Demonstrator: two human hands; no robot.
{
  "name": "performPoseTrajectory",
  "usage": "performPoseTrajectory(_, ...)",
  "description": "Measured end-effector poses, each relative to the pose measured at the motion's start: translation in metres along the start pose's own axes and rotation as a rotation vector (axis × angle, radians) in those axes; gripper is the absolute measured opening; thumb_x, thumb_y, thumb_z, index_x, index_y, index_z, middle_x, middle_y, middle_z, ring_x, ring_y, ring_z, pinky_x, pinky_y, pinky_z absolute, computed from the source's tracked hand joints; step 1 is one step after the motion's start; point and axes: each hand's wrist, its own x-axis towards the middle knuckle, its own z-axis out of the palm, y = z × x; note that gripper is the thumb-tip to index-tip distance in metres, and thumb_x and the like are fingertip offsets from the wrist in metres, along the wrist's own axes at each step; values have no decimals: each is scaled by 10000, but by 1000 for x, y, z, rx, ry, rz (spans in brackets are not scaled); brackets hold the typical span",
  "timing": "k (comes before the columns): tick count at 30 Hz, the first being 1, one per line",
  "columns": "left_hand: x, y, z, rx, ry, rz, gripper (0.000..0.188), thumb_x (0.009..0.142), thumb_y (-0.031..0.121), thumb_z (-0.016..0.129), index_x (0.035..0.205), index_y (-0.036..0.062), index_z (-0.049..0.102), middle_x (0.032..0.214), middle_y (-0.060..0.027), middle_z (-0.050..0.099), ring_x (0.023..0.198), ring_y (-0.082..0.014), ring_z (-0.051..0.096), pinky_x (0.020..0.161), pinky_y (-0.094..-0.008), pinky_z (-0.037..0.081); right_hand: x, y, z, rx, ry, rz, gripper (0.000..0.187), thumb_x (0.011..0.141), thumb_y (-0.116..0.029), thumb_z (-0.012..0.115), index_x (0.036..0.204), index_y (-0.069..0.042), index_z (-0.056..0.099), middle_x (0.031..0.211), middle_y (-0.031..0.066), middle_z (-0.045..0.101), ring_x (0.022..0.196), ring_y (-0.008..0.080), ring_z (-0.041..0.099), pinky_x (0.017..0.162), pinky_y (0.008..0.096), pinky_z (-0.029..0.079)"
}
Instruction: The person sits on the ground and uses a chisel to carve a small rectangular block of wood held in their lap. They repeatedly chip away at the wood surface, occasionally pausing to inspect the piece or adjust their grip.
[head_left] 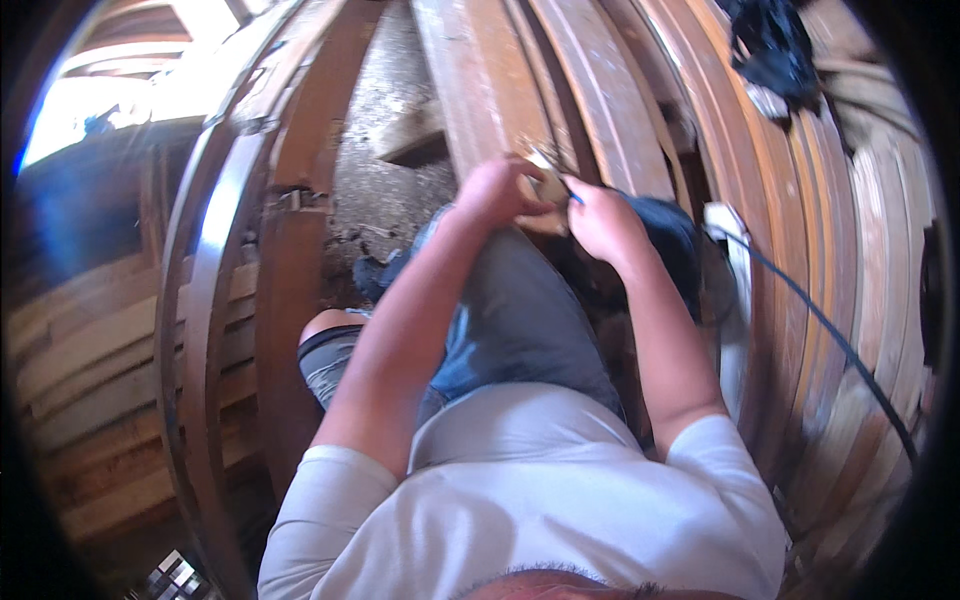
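Note:
My right hand [606,226] is closed round a slim tool with a blue handle [575,197], most of it hidden in the fist. A pale, light-coloured piece [548,188], perhaps wood, is pinched in the curled fingers of my left hand [494,192]. The hands nearly meet over my lap, with the tool's front end close against the pale piece. Whether the narrow bright tip [538,158] above the fingers belongs to the tool or the piece, I cannot tell. Behind the hands run long brown wooden beams [490,80].
More beams [290,130] stand at the left, beside stacked planks [110,400]. A short wood block [412,135] lies on the grey, littered ground [385,90]. A dark cable [830,325] curves along the right side. A black bag [772,50] sits at the far right.

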Motion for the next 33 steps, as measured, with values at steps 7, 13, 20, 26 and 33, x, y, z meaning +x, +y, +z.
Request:
performPoseTrajectory(7, -2, 8, -4, 71, -59, -43, 548, 690, 482, 965, 1102, 149, 825, 1177, -144, 764, 1133, -369, 735, 989, -479, 591, -11, 18, 13, 111, 16, 46, 479, 1084, -157, 587, 1558, -92, 603, 1301, 363, 686, 1257, 488, 678, 1036, 479, 551)
performPoseTrajectory(13, -5, 11, -3, -4, -22, -15, 557, 663, 438, 997, 1081, 121, 811, 1221, -168, 701, 1183, -390, 692, 1027, -492, 571, -43, 63, 35, 479, -2, 126, 498, 1102, -157, 593, 1573, 1, 570, 1258, 164, 653, 1110, 248, 611, 934, 362, 475)
performPoseTrajectory(20, -2, 13, 0, -15, -51, -71, 709, 642, 526, 998, 1145, 79, 772, 1200, -181, 719, 1171, -398, 704, 1006, -505, 587, -68, 70, 24, 707, -102, 348, 459, 1153, -223, 537, 1590, -83, 539, 742, -3, 527, 443, 95, 470, 374, 279, 372)
performPoseTrajectory(26, 3, 1, 11, -91, 16, -175, 720, 701, 539, 964, 1213, 71, 772, 1199, -196, 776, 1138, -385, 748, 983, -494, 610, -60, 53, 8, 736, -135, 247, 449, 1156, -208, 516, 1583, -71, 529, 730, -2, 536, 445, 82, 484, 370, 257, 371)
performPoseTrajectory(33, -8, 14, -3, -57, -45, -151, 745, 670, 512, 975, 1197, 56, 714, 1213, -208, 764, 1156, -399, 745, 972, -508, 608, -63, 41, 4, 767, -156, 236, 424, 1155, -224, 524, 1555, -83, 545, 731, -4, 542, 447, 88, 490, 367, 257, 371)
